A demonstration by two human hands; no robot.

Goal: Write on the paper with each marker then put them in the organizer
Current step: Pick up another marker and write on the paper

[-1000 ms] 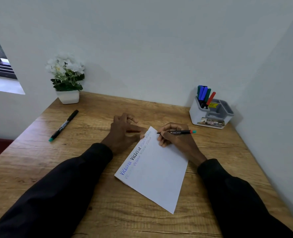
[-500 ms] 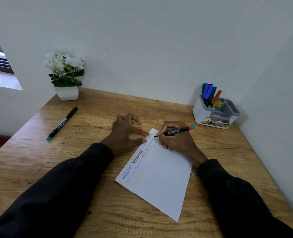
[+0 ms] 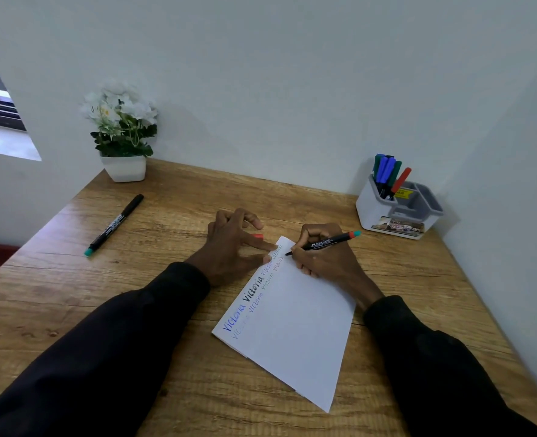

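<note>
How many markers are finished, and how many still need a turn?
Done: several markers already stand in the organizer, and the paper carries words in different colours. In hand: the right hand is writing with the red-ended marker while the left hand steadies the sheet. Left: that marker, plus the black marker lying on the desk, must go in.

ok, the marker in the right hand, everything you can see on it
The marker is a slim black barrel with white Faber-Castell print, and a red band and teal tip at its rear end. It is uncapped; its dark nib touches the paper near the far corner, beside rows of handwriting. It lies at a low slant, rear end toward the organizer. The right hand pinches it in a writing grip.
</note>
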